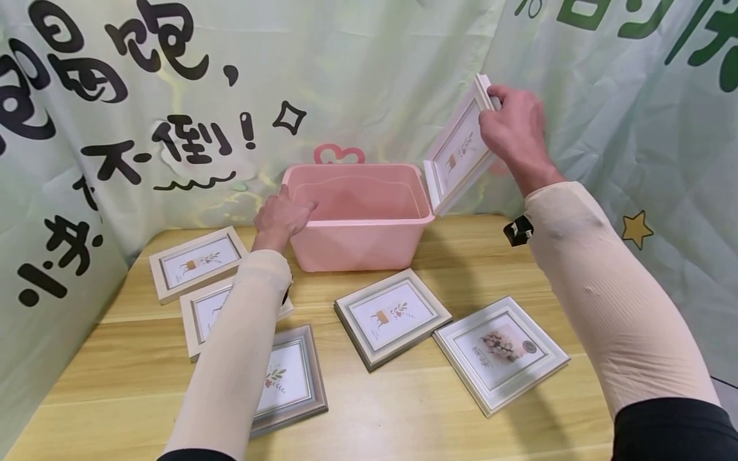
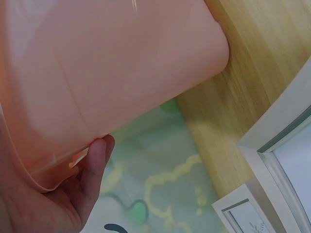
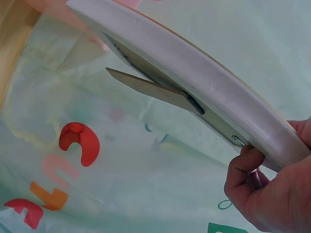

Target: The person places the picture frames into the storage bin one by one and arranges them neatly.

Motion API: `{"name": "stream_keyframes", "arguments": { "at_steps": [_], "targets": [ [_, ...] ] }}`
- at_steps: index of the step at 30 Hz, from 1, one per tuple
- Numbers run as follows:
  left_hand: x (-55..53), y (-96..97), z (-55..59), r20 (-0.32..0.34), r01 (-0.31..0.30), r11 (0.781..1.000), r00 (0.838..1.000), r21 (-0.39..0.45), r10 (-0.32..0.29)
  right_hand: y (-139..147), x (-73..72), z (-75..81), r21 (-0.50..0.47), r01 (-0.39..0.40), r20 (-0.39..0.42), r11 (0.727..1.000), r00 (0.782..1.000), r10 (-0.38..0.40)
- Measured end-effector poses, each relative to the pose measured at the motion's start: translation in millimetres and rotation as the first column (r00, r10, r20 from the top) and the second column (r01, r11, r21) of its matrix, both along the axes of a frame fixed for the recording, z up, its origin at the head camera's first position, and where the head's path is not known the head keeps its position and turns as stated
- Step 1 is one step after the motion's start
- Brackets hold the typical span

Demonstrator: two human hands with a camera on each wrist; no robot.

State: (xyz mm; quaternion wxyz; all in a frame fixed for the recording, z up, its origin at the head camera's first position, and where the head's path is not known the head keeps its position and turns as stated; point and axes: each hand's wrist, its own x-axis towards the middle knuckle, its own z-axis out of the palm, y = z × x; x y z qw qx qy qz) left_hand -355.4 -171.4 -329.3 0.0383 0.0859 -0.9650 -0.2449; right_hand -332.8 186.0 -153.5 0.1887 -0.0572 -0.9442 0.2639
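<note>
My left hand (image 1: 282, 218) grips the left end of a pink plastic bin (image 1: 360, 246). In the left wrist view, its fingers (image 2: 92, 170) curl round the bin's rim from outside. My right hand (image 1: 516, 125) holds a white picture frame (image 1: 458, 150) by its upper edge, raised and tilted. The frame's lower corner is close to the bin's right rim; whether they touch I cannot tell. From the right wrist, the back of this frame shows a stand leg (image 3: 150, 90) swung partly out. The bin's visible interior shows only pink walls; its floor is hidden.
Two light frames, one upper (image 1: 198, 262) and one lower (image 1: 193, 320), lie left on the wooden table (image 1: 392, 410). My left forearm partly covers the lower one and a grey frame (image 1: 317, 390). A beige frame (image 1: 392, 314) and a silver-white frame (image 1: 501, 352) lie in front. Printed cloth (image 1: 380, 77) hangs behind.
</note>
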Motion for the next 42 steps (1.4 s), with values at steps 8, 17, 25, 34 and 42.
{"name": "stream_keyframes", "arguments": {
  "at_steps": [8, 17, 25, 34, 42],
  "targets": [
    [-1.3, -1.5, -0.5, -0.001, 0.003, 1.0, 1.0, 0.003, -0.003, -12, -2.9, 2.9, -0.041, 0.002, 0.017, 0.999, 1.0, -0.002],
    [-2.3, -3.5, -2.6, 0.001, 0.001, 1.0, 1.0, 0.001, -0.001, -29, -8.4, -7.6, -0.121, -0.027, 0.042, 0.992, 0.999, 0.032],
    [-2.7, -4.1, -3.3, -0.003, -0.004, 1.0, 1.0, 0.0, 0.004, -36, -14.5, -19.1, -0.111, -0.04, 0.059, 0.993, 0.997, 0.046],
    [0.0, -1.9, -2.5, -0.013, 0.001, 1.0, 1.0, -0.008, -0.001, -36, -16.5, -28.3, -0.096, -0.027, 0.017, 0.995, 0.999, 0.029],
    [-0.6, -1.3, -1.7, -0.027, 0.003, 1.0, 1.0, -0.004, -0.003, -39, -15.0, -31.1, -0.07, -0.046, 0.03, 0.996, 0.998, 0.049]
  ]
}}
